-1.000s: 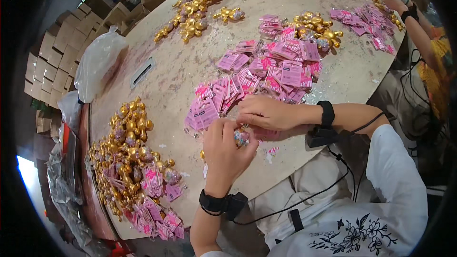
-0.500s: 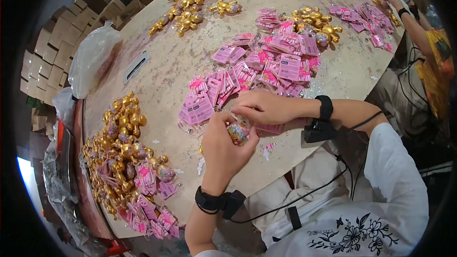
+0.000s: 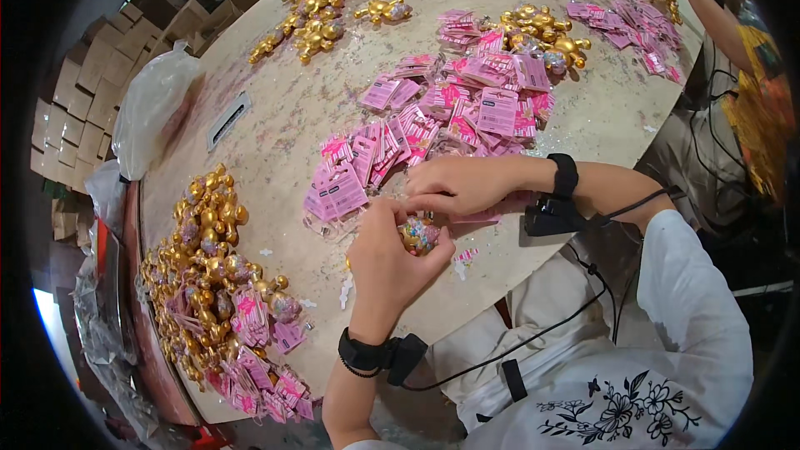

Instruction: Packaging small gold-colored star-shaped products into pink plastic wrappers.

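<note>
My left hand (image 3: 385, 257) is closed around a small figure whose round, clear part (image 3: 419, 235) shows multicoloured bits inside. Its remaining parts are mostly covered by my fingers. My right hand (image 3: 462, 186) is bent over the top of that figure with its fingertips pressed together. Whatever sits between those fingertips is hidden. Pink printed cards (image 3: 337, 192) in clear wrapping lie just beyond my left hand, part of a larger heap of pink cards (image 3: 498, 108). Beneath my right wrist another pink card (image 3: 477, 215) pokes out.
Shiny gold figures (image 3: 208, 258) are piled at the left table edge, with pink cards at the near end. More gold figures (image 3: 321, 12) lie along the far side. A plastic bag (image 3: 158, 108) hangs at the left edge. A co-worker's arm (image 3: 712, 12) reaches in at far right.
The view has shifted slightly, so the table's contents sit a little further left and up. My hands stay together at the small figure, and its clear round part shows a bit more.
</note>
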Demonstrator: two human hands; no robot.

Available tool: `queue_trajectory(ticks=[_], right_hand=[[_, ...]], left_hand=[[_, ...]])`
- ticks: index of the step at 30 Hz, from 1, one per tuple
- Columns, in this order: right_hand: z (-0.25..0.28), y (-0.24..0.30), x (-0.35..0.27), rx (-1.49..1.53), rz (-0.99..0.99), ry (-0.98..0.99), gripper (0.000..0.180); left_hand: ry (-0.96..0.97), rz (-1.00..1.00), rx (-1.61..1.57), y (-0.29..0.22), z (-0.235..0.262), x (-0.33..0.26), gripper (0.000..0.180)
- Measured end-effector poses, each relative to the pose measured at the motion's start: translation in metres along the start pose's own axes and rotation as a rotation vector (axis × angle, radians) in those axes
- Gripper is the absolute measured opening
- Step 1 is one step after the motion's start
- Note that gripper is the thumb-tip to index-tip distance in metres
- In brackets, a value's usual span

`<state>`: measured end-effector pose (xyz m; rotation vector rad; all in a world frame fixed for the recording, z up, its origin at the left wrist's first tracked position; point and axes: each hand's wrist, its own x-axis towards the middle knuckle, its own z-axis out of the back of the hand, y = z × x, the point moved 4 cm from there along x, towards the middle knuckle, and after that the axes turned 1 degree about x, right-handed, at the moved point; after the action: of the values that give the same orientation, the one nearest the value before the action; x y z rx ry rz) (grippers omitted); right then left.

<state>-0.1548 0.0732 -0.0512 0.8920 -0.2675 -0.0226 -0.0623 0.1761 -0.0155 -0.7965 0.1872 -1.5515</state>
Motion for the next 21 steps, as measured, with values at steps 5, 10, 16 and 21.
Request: queue_trajectory(ticks=[5,10,16,21], right_hand=[[-0.0074,-0.0071,-0.0018,-0.049,-0.074,0.108,0.033],[-0.0067,-0.0031,-0.0022,-0.045,-0.023,0.102,0.036],[-0.0047,-0.0058,-0.002,-0.023,-0.064,0.165,0.038],[-0.0096,-0.0106,-0.0033,-0.067,-0.064,0.106,0.039]], left_hand=[[0.048,0.041,-0.05,0.0008,-0.0023,0.0012,0.042],[0.042,0.052,-0.156,0.0054,-0.0052,0.0015,0.045],[0.081,0.05,-0.172,0.0075,-0.0044,0.0066,0.049],[0.055,0.081,-0.202,0.0088,-0.0055,0.0044,0.043]])
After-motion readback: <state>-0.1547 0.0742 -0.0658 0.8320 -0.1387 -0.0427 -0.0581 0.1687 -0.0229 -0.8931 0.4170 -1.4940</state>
